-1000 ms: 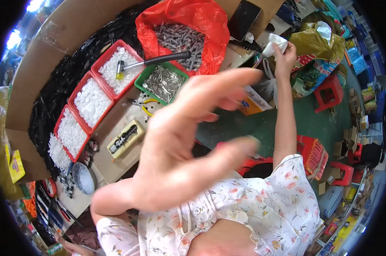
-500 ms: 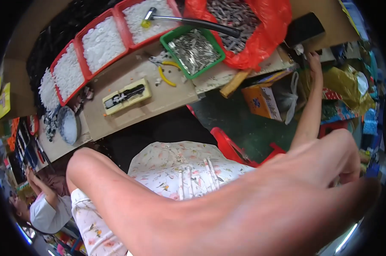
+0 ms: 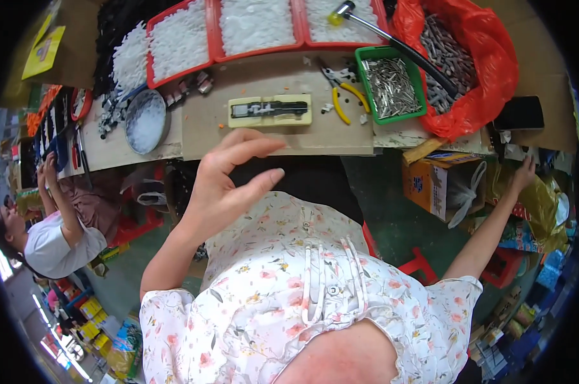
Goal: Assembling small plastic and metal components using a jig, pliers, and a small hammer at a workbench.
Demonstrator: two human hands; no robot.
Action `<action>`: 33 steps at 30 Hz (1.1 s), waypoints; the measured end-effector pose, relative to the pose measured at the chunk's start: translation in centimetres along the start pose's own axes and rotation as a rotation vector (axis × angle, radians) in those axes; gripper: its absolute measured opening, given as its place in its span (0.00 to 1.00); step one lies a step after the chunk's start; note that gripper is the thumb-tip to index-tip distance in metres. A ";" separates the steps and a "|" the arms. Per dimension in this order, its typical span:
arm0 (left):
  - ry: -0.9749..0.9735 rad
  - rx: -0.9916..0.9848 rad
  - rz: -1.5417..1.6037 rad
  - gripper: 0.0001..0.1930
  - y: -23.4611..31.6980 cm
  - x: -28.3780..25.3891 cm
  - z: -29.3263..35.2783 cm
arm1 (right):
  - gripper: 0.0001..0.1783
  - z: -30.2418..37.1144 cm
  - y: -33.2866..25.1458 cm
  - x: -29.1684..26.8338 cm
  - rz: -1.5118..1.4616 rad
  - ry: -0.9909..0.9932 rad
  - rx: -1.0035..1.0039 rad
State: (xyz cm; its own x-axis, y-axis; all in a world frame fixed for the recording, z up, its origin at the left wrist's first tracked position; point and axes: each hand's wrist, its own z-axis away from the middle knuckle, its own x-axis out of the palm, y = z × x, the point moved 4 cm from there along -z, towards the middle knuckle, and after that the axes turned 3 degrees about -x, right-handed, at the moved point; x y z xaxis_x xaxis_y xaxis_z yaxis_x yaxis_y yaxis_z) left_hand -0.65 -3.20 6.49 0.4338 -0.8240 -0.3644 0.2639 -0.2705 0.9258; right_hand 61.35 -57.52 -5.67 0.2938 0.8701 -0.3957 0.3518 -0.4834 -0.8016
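Observation:
My left hand [image 3: 229,182] is raised in front of the bench edge, fingers curved and thumb apart, holding nothing. Just beyond it lies a cream block-shaped fixture [image 3: 270,120] with a dark, elongated part [image 3: 278,107] set in its recess. At the far right my right hand [image 3: 525,174] reaches to the bench end, its fingers drawn together beside crumpled white scraps [image 3: 512,152]; what they hold, if anything, is too small to make out. Yellow-handled pliers [image 3: 342,105] lie to the right of the fixture.
Red trays [image 3: 214,54] of white plastic pieces line the back. A hammer [image 3: 398,46] lies across a green basket [image 3: 365,59] of metal pieces and a red bag [image 3: 494,51]. A metal bowl [image 3: 166,131] stands left; a dark phone-like slab [image 3: 520,113] right. A co-worker [image 3: 62,224] sits left.
My left arm has come down from close before the camera to in front of the bench. The view has shifted, so the bench sits level and further right. My right hand stays at the bench end.

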 end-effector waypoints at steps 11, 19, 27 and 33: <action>0.261 0.288 -0.435 0.16 -4.3 -2.2 0.9 | 0.25 23.9 -32.2 9.4 -1.673 -0.956 0.367; 0.304 0.411 -0.437 0.14 -4.5 -4.5 1.3 | 0.11 28.9 -46.2 26.0 -0.143 -1.203 -0.547; 0.513 0.237 -0.555 0.11 -6.9 -10.6 3.2 | 0.12 15.7 -34.4 31.5 0.516 -0.836 -0.727; 0.549 0.264 -0.605 0.11 -6.2 -12.0 1.5 | 0.13 13.4 -28.8 33.0 0.483 -1.097 -0.510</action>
State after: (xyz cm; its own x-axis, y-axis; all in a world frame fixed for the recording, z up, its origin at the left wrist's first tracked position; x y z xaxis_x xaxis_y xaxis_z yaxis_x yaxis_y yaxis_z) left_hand -8.81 7.58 5.23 0.6570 -0.1614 -0.7364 0.4045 -0.7488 0.5250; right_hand 49.05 -13.62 -1.67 -0.3050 0.1064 -0.9464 0.7821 -0.5390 -0.3126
